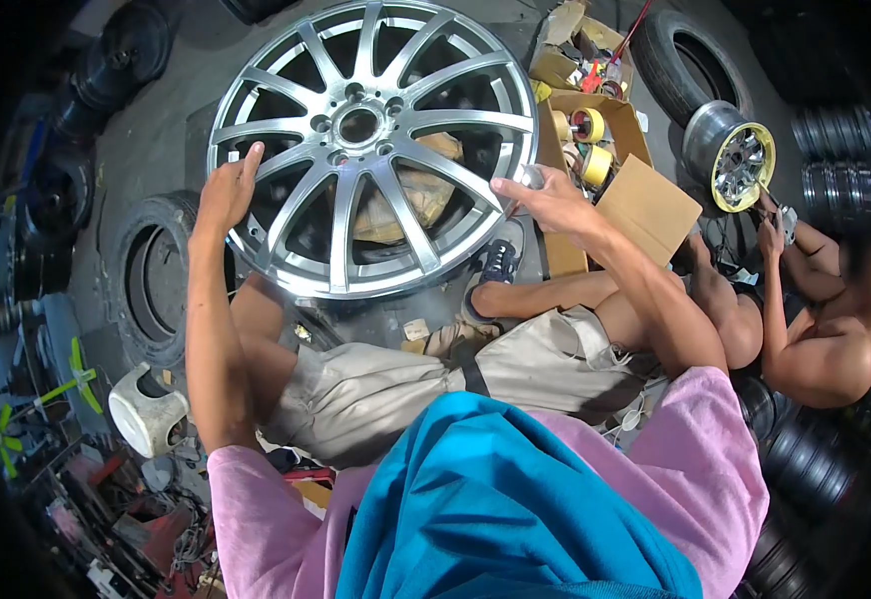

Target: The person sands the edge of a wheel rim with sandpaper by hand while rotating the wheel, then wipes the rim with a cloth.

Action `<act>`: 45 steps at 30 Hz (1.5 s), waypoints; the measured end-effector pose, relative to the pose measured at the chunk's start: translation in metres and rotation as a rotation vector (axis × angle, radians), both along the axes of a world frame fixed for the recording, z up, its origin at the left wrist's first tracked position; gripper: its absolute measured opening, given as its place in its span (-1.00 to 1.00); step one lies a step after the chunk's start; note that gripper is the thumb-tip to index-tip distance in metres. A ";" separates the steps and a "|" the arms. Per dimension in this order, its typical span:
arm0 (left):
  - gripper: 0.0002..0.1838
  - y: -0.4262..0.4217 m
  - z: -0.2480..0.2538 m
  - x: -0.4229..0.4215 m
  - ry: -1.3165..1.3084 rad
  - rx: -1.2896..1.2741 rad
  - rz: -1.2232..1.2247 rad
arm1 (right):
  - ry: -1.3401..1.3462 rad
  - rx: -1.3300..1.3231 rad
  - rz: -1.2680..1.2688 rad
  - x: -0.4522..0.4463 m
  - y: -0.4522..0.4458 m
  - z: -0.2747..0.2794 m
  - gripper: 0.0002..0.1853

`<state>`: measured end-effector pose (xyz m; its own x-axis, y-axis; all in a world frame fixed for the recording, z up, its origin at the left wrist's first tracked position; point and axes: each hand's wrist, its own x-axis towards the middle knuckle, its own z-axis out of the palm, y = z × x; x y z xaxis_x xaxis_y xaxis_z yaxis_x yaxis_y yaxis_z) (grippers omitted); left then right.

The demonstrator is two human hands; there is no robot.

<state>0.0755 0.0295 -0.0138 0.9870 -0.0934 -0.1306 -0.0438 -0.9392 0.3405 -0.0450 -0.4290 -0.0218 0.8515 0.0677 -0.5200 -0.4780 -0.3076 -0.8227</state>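
- Left hand (224,195): most fingers out of sight.
- Brown material (423,197), beneath silver wheel (380,127): partly hidden by spokes.
- Turquoise cloth (515,509): cut off at bottom edge.

Vehicle Wheel Workshop

We classify the site as a wheel workshop. Between the left hand (226,195) and right hand (555,205) we find a multi-spoke metal wheel (363,148). Left of the left hand lies a tyre (164,344). To the right of the right hand we note an open cardboard box (648,190) of rolls (595,165), a second tyre (655,75), stacked rims (850,185) and another person (820,354) at a yellow-lipped rim (705,140).
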 end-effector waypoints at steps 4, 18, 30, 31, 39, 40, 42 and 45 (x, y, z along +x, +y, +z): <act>-0.21 -0.012 0.000 -0.016 -0.080 0.037 -0.016 | 0.114 0.035 -0.108 0.001 0.010 0.005 -0.46; -0.12 -0.061 0.016 -0.099 0.287 -0.286 0.091 | -0.400 -0.347 -0.194 0.141 -0.058 -0.006 -0.28; -0.43 -0.071 0.066 -0.080 0.049 -0.224 -0.088 | -0.338 -0.252 0.027 0.067 -0.080 -0.010 -0.65; -0.44 -0.073 0.067 -0.078 0.040 -0.168 -0.118 | -0.428 -0.283 0.044 0.066 -0.078 -0.011 -0.66; -0.46 -0.078 0.057 -0.070 0.077 -0.178 -0.160 | -0.597 -0.453 0.111 0.063 -0.074 -0.011 -0.69; -0.46 -0.079 0.058 -0.070 0.078 -0.171 -0.157 | -0.594 -0.453 0.112 0.060 -0.072 -0.008 -0.69; -0.46 -0.081 0.061 -0.069 0.088 -0.165 -0.159 | -0.425 -0.384 0.109 0.052 -0.070 0.001 -0.68; -0.46 -0.082 0.058 -0.067 0.082 -0.165 -0.166 | -0.366 -0.366 0.176 0.048 -0.073 0.001 -0.68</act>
<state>0.0085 -0.0521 0.0444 0.9429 -0.2805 -0.1796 -0.1591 -0.8529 0.4972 0.0031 -0.5023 -0.0212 0.9735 0.0958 -0.2077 -0.0956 -0.6543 -0.7502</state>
